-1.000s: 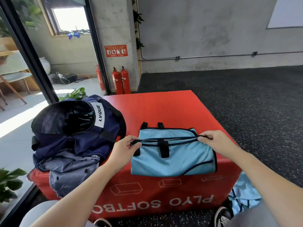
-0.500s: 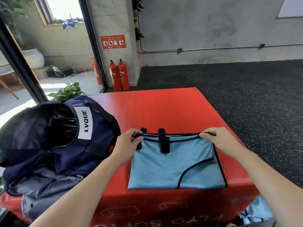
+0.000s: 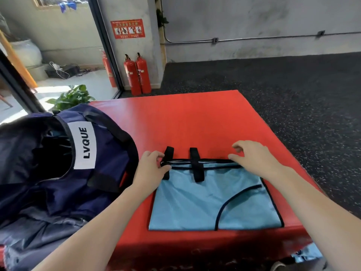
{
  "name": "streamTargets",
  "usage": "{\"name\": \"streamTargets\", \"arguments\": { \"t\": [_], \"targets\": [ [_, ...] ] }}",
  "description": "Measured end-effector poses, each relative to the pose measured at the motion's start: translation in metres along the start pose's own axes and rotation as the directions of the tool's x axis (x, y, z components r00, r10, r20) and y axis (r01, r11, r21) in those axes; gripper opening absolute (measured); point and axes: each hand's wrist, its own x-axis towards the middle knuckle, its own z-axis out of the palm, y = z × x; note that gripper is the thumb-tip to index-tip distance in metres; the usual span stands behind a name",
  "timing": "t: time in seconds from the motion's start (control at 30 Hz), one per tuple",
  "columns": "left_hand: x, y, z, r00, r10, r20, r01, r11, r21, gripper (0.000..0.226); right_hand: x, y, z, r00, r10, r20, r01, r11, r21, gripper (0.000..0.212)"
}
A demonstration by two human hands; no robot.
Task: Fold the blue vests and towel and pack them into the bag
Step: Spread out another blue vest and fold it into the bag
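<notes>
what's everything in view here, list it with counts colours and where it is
vest: 1, light blue with black trim and straps, folded flat on the near part of the box
second blue fabric: 1, light blue, hanging below the box's near right corner, mostly hidden
bag: 1, navy with a white LVQUE label, open, on the box's left side
grey-blue cloth: 1, under the bag's near edge
soft box: 1, red, centre
fire extinguishers: 3, red, by the pillar
sign: 1, red, on the pillar
plant: 1, green, behind the bag
left hand: pinches the vest's far left corner
right hand: fingers spread loosely over the vest's far right edge
</notes>
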Motion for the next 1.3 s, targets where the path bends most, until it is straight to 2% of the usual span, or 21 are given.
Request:
{"name": "streamTargets", "arguments": {
  "t": [0.07,0.13,0.33,0.4,0.53,0.63,0.73,0.87,0.93,1.1,1.3],
  "targets": [
    [-0.002,0.002,0.002,1.0,0.024,-0.013,-0.023,1.0,0.016,0.039,-0.003,-0.024,0.002,0.998,-0.062,-0.028,0.065,0.994,0.091,0.038],
    [-0.005,0.005,0.004,1.0,0.028,0.002,-0.028,1.0,0.002,0.039,-0.01,-0.048,0.009,0.996,-0.078,0.046,0.068,0.979,0.191,0.035],
    [-0.015,0.01,0.01,0.999,0.032,0.034,-0.03,0.998,-0.06,0.047,-0.021,-0.086,0.039,0.981,-0.046,0.191,0.022,0.991,0.129,0.054],
    [-0.015,0.015,0.008,1.0,0.024,0.005,-0.023,0.991,-0.135,0.048,-0.021,-0.091,0.042,0.982,-0.022,0.19,-0.022,0.974,0.225,0.058],
    [-0.014,0.029,0.003,0.996,0.019,-0.083,-0.043,0.954,-0.297,0.05,-0.017,-0.099,0.035,0.997,-0.032,0.076,-0.009,0.878,0.479,0.057],
    [-0.01,0.034,0.004,0.998,0.029,-0.058,-0.048,0.929,-0.367,0.057,-0.011,-0.102,0.03,0.992,-0.071,0.103,-0.005,0.796,0.605,0.072],
    [-0.003,0.024,0.011,0.997,0.08,0.001,-0.077,0.961,-0.267,0.054,-0.005,-0.094,0.034,0.978,-0.139,0.158,0.029,0.833,0.553,0.086],
    [0.01,0.004,0.018,0.972,0.214,0.097,-0.213,0.977,-0.023,0.025,0.002,-0.076,0.039,0.943,-0.224,0.247,0.132,0.93,0.342,0.084],
    [0.017,-0.003,0.017,0.961,0.244,0.129,-0.252,0.966,0.049,0.016,0.006,-0.068,0.042,0.937,-0.239,0.254,0.163,0.944,0.287,0.073],
    [0.031,-0.013,0.014,0.962,0.252,0.107,-0.259,0.964,0.056,0.01,0.015,-0.046,0.039,0.953,-0.221,0.207,0.178,0.962,0.207,0.026],
    [0.032,-0.014,0.014,0.964,0.243,0.107,-0.25,0.967,0.054,0.014,0.017,-0.023,0.025,0.96,-0.218,0.177,0.182,0.963,0.2,0.016]
  ]
}}
